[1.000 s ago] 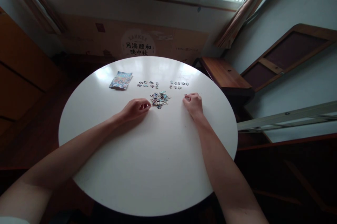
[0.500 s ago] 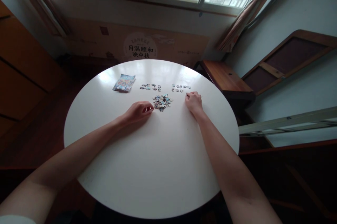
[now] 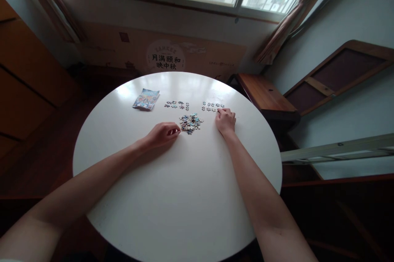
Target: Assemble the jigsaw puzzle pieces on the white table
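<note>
Left to right on the white table (image 3: pixel 184 196). Printed packet (image 3: pixel 146 100) sits far left, lying flat, beyond my left forearm. Probably parked there to keep it in sight but out of reach lanes. My left hand (image 3: pixel 163 132) comes in low, thumb and fingertips nearly meeting; narrow pinch, likely sized for thin puzzle bits. Can't tell if a piece is between the tips. Puzzle pile (image 3: pixel 191 123) is just right of those tips, at its edge. Left piece group (image 3: pixel 174 107) lies past the pile, two rough rows plus a short column at its right end. Pieces apart, presumably so each reads on its own. Pile itself is heaped mid-table between my hands, so either one can get at it. Right piece group (image 3: pixel 213 105) is also two rows, with a gap from the left group; looks like deliberate sorting. My right hand (image 3: pixel 225 120) is curled at the near right end of that group, fingertips together. Something small and dark shows at the tips, maybe a piece; can't tell whether gripped or pressed down. Pile is left of this hand, well clear.
</note>
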`<state>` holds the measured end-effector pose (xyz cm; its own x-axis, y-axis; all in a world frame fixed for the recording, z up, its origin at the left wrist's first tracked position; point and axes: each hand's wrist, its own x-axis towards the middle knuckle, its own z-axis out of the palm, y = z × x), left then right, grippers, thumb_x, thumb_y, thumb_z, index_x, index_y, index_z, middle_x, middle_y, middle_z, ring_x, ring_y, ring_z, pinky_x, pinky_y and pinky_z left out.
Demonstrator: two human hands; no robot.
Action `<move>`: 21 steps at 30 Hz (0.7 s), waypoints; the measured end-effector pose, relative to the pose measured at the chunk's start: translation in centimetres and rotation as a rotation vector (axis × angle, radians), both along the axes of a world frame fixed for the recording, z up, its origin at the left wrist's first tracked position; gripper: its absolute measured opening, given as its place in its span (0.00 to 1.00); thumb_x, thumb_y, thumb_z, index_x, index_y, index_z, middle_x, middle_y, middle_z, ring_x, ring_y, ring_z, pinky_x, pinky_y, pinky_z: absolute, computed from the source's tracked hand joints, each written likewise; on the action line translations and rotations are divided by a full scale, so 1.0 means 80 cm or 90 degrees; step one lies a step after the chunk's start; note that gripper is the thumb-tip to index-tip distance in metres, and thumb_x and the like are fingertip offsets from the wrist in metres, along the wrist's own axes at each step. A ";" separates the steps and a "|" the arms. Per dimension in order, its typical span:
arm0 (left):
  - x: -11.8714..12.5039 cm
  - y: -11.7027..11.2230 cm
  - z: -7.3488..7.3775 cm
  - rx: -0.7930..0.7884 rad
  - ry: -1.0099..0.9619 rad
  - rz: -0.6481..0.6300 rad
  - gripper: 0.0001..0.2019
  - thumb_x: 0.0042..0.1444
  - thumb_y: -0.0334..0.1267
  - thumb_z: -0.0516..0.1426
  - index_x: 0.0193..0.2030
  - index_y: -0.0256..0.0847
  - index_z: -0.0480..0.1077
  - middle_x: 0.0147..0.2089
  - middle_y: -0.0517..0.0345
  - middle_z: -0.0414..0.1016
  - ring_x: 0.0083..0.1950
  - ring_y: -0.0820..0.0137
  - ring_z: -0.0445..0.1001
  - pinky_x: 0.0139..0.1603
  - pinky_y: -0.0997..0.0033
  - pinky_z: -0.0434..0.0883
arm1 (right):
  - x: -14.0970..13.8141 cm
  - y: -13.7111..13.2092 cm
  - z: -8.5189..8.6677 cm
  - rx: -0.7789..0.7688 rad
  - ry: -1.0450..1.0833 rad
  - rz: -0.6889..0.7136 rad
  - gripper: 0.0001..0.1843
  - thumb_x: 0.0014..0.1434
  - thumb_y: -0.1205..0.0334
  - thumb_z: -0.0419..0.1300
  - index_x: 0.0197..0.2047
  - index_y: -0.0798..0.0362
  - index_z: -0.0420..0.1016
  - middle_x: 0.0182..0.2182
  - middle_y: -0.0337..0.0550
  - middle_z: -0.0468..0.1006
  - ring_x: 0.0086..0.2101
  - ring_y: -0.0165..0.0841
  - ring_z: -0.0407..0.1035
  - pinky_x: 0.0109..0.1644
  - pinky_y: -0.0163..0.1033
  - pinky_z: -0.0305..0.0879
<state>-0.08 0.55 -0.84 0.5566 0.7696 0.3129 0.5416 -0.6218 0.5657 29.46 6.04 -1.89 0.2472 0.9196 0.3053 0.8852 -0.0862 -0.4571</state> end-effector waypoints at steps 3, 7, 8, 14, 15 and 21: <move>0.000 0.000 0.001 -0.002 -0.001 0.004 0.09 0.61 0.36 0.55 0.37 0.36 0.77 0.29 0.59 0.74 0.27 0.77 0.66 0.31 0.78 0.61 | 0.000 -0.001 0.002 0.045 0.016 -0.017 0.21 0.58 0.66 0.53 0.52 0.55 0.79 0.52 0.55 0.72 0.48 0.45 0.65 0.55 0.53 0.64; 0.000 0.000 0.000 -0.006 -0.006 0.000 0.09 0.62 0.36 0.55 0.37 0.36 0.76 0.29 0.59 0.74 0.27 0.77 0.66 0.31 0.78 0.61 | -0.007 -0.006 0.012 0.105 0.104 -0.007 0.18 0.58 0.67 0.52 0.46 0.58 0.81 0.45 0.55 0.74 0.38 0.39 0.69 0.51 0.48 0.68; 0.000 0.000 0.000 -0.006 -0.006 -0.003 0.09 0.62 0.36 0.55 0.37 0.36 0.76 0.29 0.59 0.74 0.27 0.77 0.66 0.31 0.78 0.61 | -0.010 -0.008 0.015 0.092 0.133 0.016 0.17 0.58 0.66 0.53 0.44 0.58 0.81 0.42 0.53 0.75 0.35 0.37 0.69 0.49 0.47 0.69; 0.000 -0.002 0.004 0.005 -0.003 -0.016 0.10 0.62 0.36 0.55 0.36 0.37 0.76 0.27 0.60 0.72 0.26 0.76 0.65 0.31 0.77 0.61 | -0.034 -0.027 0.019 -0.029 0.189 0.202 0.14 0.58 0.58 0.59 0.42 0.54 0.83 0.37 0.45 0.76 0.29 0.30 0.68 0.44 0.41 0.70; 0.000 -0.002 0.004 0.006 -0.002 -0.015 0.10 0.62 0.36 0.55 0.36 0.37 0.76 0.27 0.60 0.72 0.26 0.76 0.65 0.31 0.77 0.61 | -0.036 -0.030 0.018 -0.028 0.176 0.206 0.15 0.59 0.56 0.60 0.43 0.54 0.83 0.37 0.45 0.75 0.29 0.30 0.68 0.44 0.41 0.69; 0.001 -0.001 0.004 0.007 0.001 -0.019 0.11 0.63 0.37 0.54 0.35 0.37 0.76 0.28 0.59 0.73 0.27 0.76 0.66 0.32 0.77 0.61 | -0.041 -0.036 0.008 -0.024 0.068 0.210 0.13 0.60 0.56 0.61 0.44 0.49 0.83 0.42 0.45 0.74 0.31 0.30 0.70 0.48 0.42 0.68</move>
